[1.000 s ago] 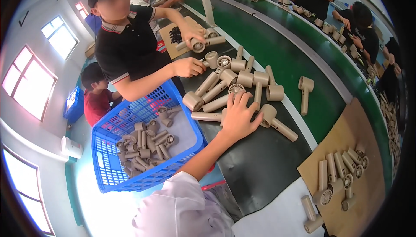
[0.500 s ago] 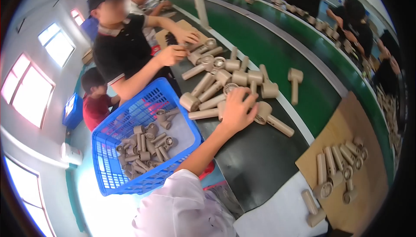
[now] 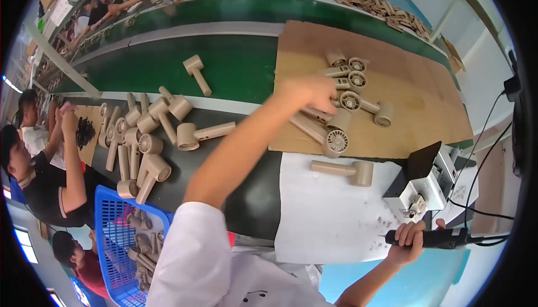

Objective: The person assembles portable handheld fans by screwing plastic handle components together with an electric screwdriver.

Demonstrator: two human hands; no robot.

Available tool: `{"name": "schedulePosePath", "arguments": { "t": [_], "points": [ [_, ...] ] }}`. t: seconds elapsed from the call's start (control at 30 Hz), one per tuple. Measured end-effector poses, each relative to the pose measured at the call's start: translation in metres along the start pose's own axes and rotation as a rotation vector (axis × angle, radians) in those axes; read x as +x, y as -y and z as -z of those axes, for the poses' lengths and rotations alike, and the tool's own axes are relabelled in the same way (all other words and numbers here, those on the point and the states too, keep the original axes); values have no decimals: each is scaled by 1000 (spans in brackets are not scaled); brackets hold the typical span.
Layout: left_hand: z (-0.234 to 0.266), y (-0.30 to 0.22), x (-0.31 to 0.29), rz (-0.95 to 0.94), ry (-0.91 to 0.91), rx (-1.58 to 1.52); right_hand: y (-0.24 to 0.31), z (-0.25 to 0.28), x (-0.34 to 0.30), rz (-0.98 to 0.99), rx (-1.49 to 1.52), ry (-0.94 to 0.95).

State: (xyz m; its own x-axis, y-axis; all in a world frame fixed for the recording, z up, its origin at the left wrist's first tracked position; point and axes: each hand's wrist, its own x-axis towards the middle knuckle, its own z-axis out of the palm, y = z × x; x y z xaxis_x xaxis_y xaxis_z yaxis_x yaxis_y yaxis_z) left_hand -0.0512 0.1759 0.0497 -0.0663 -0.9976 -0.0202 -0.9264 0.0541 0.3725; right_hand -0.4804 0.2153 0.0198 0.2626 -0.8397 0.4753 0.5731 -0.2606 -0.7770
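My left hand (image 3: pixel 314 93) reaches over the cardboard sheet, its fingers bent down onto a beige handheld fan (image 3: pixel 319 114) in the cluster there; the fingertips are partly hidden. Around it lie several more fans, among them one with a round grille (image 3: pixel 336 141) and one turned the other way (image 3: pixel 384 114). At the lower right, my right hand (image 3: pixel 408 243) is wrapped round a black electric screwdriver (image 3: pixel 445 238), its tip pointing left over the white sheet. One separate fan (image 3: pixel 361 173) rests on that sheet, near the cardboard.
Small dark screws (image 3: pixel 381 231) are scattered on the white sheet (image 3: pixel 305 223), beside a black-and-white screw feeder (image 3: pixel 417 192) with cables. A pile of fans (image 3: pixel 148 144) covers the left bench. A blue basket (image 3: pixel 109 239) holds more. Co-workers sit left and across the green conveyor (image 3: pixel 235 60).
The view has swung right. My left hand has moved from the fan pile to the cluster on the cardboard. My right hand with the screwdriver has come into view.
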Motion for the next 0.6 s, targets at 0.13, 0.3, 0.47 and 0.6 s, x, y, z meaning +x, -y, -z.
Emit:
{"name": "schedulePosePath", "arguments": {
  "t": [0.13, 0.3, 0.47, 0.6],
  "points": [
    [-32, -35, -18, 137, -411, 7, 18, 10, -18, 21, -108, -20],
    [-86, -46, -96, 62, -607, -46, 24, 25, -17, 44, -124, -117],
    [-112, -79, -113, -114, -459, -95, 21, 35, -12, 46, -109, -33],
    [-122, -73, -109, -87, -370, -61, 9, 13, -5, 45, -60, -105]
  ]
}}
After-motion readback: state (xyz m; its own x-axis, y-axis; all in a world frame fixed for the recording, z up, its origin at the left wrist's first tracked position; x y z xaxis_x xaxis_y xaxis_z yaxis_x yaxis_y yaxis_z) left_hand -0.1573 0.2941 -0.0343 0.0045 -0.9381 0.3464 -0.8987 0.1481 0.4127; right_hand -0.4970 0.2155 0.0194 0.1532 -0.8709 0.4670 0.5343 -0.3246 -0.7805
